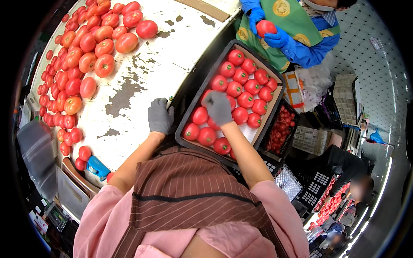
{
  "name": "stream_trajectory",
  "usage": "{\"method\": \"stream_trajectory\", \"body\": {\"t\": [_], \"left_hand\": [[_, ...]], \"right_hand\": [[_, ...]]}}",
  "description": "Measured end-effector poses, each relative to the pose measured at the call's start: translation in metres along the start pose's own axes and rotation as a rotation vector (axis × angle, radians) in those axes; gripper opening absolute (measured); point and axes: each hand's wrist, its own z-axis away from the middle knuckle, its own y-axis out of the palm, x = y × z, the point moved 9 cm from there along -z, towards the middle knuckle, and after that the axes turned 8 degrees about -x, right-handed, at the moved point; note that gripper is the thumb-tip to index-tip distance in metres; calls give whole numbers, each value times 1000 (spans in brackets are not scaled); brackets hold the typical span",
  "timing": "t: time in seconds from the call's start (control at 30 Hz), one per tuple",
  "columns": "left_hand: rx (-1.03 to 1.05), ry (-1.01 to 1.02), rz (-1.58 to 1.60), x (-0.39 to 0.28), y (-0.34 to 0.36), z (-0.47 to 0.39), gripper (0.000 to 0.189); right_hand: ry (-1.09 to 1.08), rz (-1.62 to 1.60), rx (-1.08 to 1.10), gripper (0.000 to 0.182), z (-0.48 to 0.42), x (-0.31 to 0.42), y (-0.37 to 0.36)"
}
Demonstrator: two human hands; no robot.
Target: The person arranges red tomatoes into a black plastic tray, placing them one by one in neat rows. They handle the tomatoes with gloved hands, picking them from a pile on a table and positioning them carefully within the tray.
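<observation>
My left hand [160, 116], in a grey knit glove, rests on the worn white tabletop [167, 64] near its edge. Its thumb is apart from the fingers, and a small green-and-yellow sticker [171, 98] is close to the fingertips. My right hand [218, 108], gloved alike, is over a black plastic crate [190, 108] lined with cardboard. The fingers curl down beside a red tomato [205, 96], which is partly covered; whether they grip it is hidden. Several other tomatoes [240, 115] lie in rows in the crate, most bearing a small green sticker.
Loose tomatoes [87, 42] are heaped on the table's left side, with a blue tape dispenser [98, 167] at the near end. Across the crate, a co-worker's blue-gloved hands [276, 37] hold a tomato [266, 28]. A crate of small tomatoes [280, 130] stands at the right.
</observation>
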Motion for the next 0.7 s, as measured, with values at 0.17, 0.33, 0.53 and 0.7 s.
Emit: {"method": "stream_trajectory", "body": {"t": [0.17,0.33,0.53,0.7], "left_hand": [[5,0,-11,1,2,1,30],[1,-1,-24,0,2,0,30],[-13,22,-8,-1,1,1,31],[9,9,-30,1,4,1,32]], "right_hand": [[194,-172,28,17,16,-7,-24],[369,-211,-78,17,-9,-47,-25],[-31,121,-87,14,-18,-10,-17],[46,-79,194,15,4,5,-11]]}}
